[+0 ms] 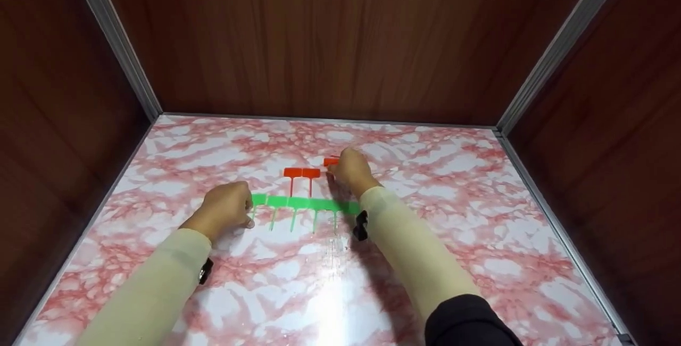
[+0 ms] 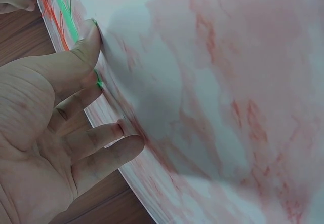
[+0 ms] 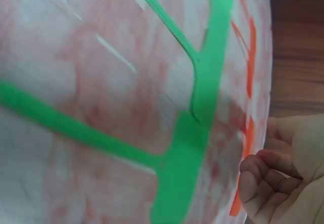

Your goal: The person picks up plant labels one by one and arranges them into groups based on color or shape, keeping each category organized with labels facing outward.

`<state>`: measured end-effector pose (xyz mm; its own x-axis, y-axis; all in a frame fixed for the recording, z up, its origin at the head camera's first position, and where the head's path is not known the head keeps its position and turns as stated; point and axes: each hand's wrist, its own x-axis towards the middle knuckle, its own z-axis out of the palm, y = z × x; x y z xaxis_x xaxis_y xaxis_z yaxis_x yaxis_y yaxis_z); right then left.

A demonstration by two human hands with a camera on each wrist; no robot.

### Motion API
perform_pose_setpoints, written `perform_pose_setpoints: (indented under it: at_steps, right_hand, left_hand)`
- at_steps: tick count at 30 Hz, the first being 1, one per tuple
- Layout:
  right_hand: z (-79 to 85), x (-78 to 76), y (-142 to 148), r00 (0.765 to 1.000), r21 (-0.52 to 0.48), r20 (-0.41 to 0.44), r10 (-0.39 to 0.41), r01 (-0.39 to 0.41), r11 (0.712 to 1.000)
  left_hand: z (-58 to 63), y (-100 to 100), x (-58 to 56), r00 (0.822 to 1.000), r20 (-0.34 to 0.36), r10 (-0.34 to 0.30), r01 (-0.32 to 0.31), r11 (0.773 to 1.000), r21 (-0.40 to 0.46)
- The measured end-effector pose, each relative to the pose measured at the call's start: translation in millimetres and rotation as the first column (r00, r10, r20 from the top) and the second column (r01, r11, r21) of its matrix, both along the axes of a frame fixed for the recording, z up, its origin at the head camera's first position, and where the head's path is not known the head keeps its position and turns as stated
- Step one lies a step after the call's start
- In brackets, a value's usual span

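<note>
Flat, T-shaped plastic tags with thin tails lie on the table. Several green tags (image 1: 300, 203) form a row, heads side by side and tails toward me. Behind them are two red-orange tags (image 1: 302, 172), their tails also pointing toward me. My left hand (image 1: 226, 205) is at the left end of the green row, thumb and fingertips touching the end green tag (image 2: 98, 79), other fingers loosely extended. Farther back, my right hand (image 1: 352, 169) pinches another red-orange tag (image 1: 331, 162), right of the pair; its tail is mostly hidden. In the right wrist view, the right fingers (image 3: 253, 183) are curled.
The table (image 1: 479, 218) has a pink-and-white marbled top. Dark wood-like panels (image 1: 330, 42) with grey metal edging stand at the back and both sides. Camera straps or mounts (image 1: 360, 226) sit on the wrists. Light glares off the front middle.
</note>
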<state>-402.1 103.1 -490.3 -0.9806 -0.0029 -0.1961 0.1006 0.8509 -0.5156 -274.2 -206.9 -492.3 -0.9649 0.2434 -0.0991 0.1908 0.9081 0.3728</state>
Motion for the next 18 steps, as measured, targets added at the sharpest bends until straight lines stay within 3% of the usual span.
perform_pose_setpoints:
  at_steps: [10,15,18]
  right_hand:
    - [0.3,3.7,-13.4,0.994,0.016,0.113,-0.013,0.011,1.000]
    - [2.8,7.2,-13.8,0.998,0.053,0.065,0.022,-0.026,0.998]
    - [3.1,7.1,-11.0,0.997,0.012,0.071,0.022,-0.023,1.000]
  left_hand:
    - [-1.9,-0.9,-0.9,1.000,0.004,0.003,-0.003,1.000,-0.002]
    - [-2.1,-0.9,-0.4,1.000,0.009,0.010,-0.010,1.000,0.006]
    - [-2.1,-0.2,0.0,1.000,0.011,0.009,-0.010,1.000,0.013]
